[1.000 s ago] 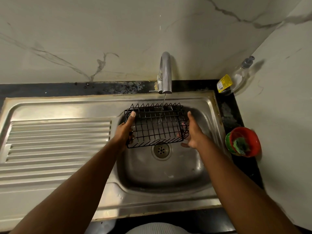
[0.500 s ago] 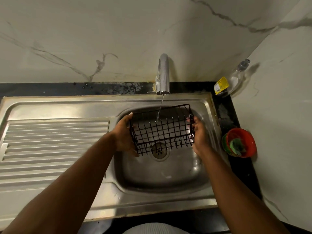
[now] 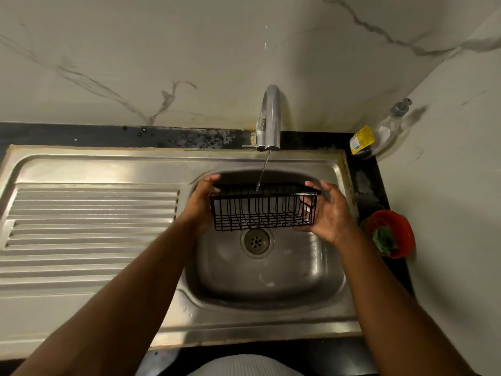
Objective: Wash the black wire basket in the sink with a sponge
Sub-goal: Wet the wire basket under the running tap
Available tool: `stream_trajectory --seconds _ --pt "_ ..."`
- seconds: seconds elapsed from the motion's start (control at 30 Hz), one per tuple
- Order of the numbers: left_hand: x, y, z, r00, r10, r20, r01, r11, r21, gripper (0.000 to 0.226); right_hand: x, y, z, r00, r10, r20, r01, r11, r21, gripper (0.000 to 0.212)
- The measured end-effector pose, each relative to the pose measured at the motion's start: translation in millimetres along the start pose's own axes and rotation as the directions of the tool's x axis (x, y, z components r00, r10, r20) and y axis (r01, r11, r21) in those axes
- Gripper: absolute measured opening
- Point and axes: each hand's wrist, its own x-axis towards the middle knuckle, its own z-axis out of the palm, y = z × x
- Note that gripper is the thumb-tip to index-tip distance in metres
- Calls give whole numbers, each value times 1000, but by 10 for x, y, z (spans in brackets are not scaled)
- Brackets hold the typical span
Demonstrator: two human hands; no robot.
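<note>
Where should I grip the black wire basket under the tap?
Take the black wire basket by its short ends, one hand from each side, as the left hand and right hand hold it now. It is long and narrow, so end grips balance it and leave the middle open to the water stream.

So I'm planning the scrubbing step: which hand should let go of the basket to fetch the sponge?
Right, probably. The green sponge lies in the red bowl on the counter right of the sink, nearest the right hand; the left hand grips the wire basket at the opposite end.
</note>
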Motion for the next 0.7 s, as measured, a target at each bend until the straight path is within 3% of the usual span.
stream_trajectory --seconds 0.07,0.17,0.23,0.37,0.43,0.53,0.57,0.6,0.67,0.7 --pt "38 -71 4 1000 28 -10 -28 999 -37 55 19 -34 60 999 -18 -45 16 999 -36 30" --pt "50 -143 2 992 -42 -117 29 994 -106 63 120 -27 73 989 -96 -112 85 991 -103 27" --pt "52 -125 -12 981 -119 -151 101 987 -123 66 163 -14 49 980 -181 -82 171 979 -113 41" --pt "-16 -10 14 920 -385 -76 392 911 126 29 134 91 -61 944 -327 -43 323 944 -69 68" --pt "-24 2 22 923 -381 -54 384 920 80 18 127 135 -92 939 -342 -40 335 934 -119 70" --pt "7 20 35 961 -274 -43 277 954 114 34 126 187 -31 895 -431 -118 370 863 -344 61" --pt "6 34 62 969 -246 -36 249 957 151 37 125 204 -31 834 -526 -168 380 767 -517 54" --pt "2 44 84 977 -211 -39 215 959 183 36 112 213 -30 730 -660 -178 350 584 -732 46" --pt "11 73 125 991 -118 -65 129 968 215 36 115 221 -62 533 -845 41 233 101 -967 31" --pt "16 98 149 995 -68 -70 82 968 237 37 126 222 -45 523 -834 176 240 -55 -969 22"
